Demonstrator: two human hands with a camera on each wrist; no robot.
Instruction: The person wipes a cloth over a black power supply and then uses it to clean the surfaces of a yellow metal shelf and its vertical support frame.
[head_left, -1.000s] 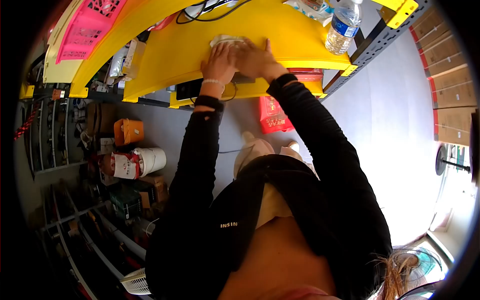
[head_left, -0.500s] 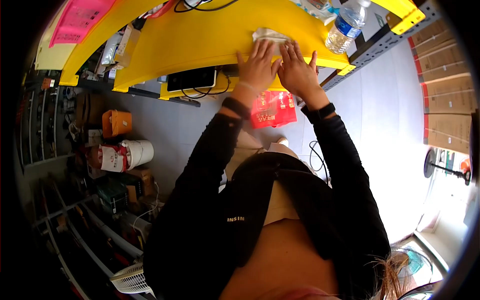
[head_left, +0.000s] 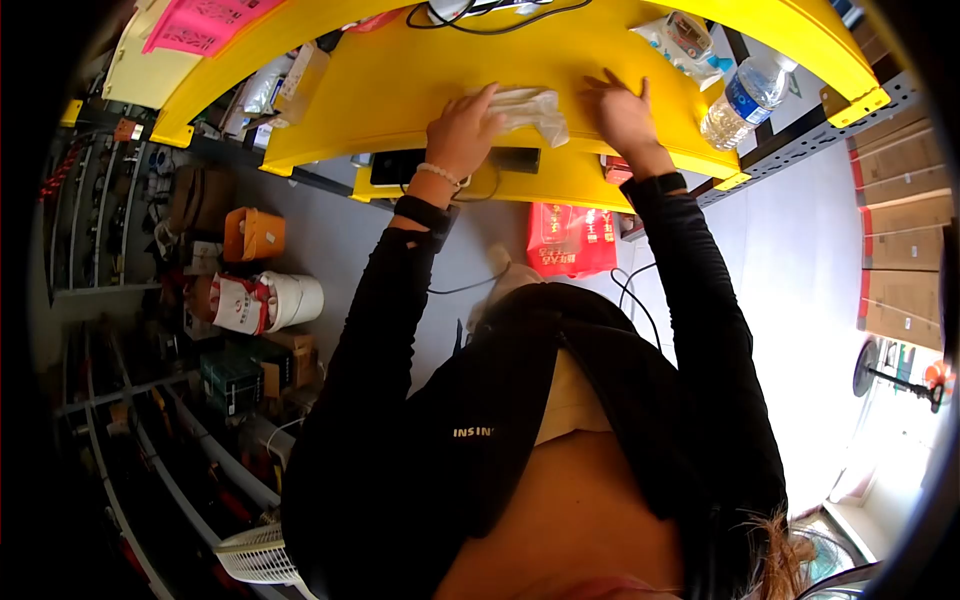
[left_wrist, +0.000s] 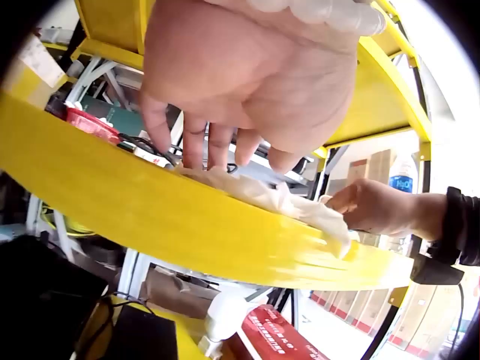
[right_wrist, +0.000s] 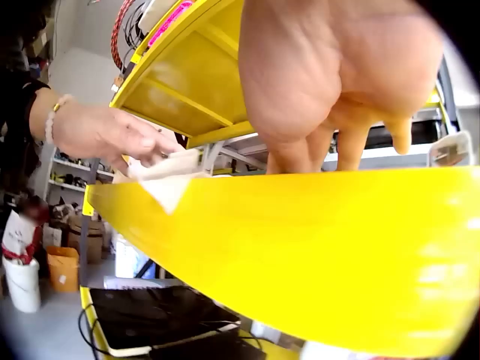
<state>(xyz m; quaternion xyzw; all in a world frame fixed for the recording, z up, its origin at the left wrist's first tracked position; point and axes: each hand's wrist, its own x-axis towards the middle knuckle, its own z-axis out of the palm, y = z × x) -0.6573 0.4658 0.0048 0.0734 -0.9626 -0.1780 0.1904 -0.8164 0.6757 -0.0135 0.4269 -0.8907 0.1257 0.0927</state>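
Observation:
A crumpled white cloth [head_left: 530, 108] lies at the front edge of the yellow shelf [head_left: 370, 110], one end drooping over the lip. The left hand [head_left: 462, 138] rests on the cloth's left end, fingers extended; in the left wrist view the fingertips of the left hand [left_wrist: 251, 82] meet the cloth [left_wrist: 277, 201]. To the right of the cloth and apart from it, the right hand [head_left: 622, 118] is at the shelf with spread fingers and holds nothing. In the right wrist view the right hand [right_wrist: 337, 90] has its fingers pointing down behind the shelf edge [right_wrist: 315, 247].
At the shelf's right end stand a water bottle [head_left: 748, 100] and a packet [head_left: 680, 45]. Black cables [head_left: 500, 28] lie at the back. A dark device [head_left: 395, 168] sits on the lower shelf, above a red bag [head_left: 570, 240] on the floor.
The hands, close together half a second ago, are now apart: the left has moved left and the right stands off the cloth. More of the cloth shows, with its right end drooping.

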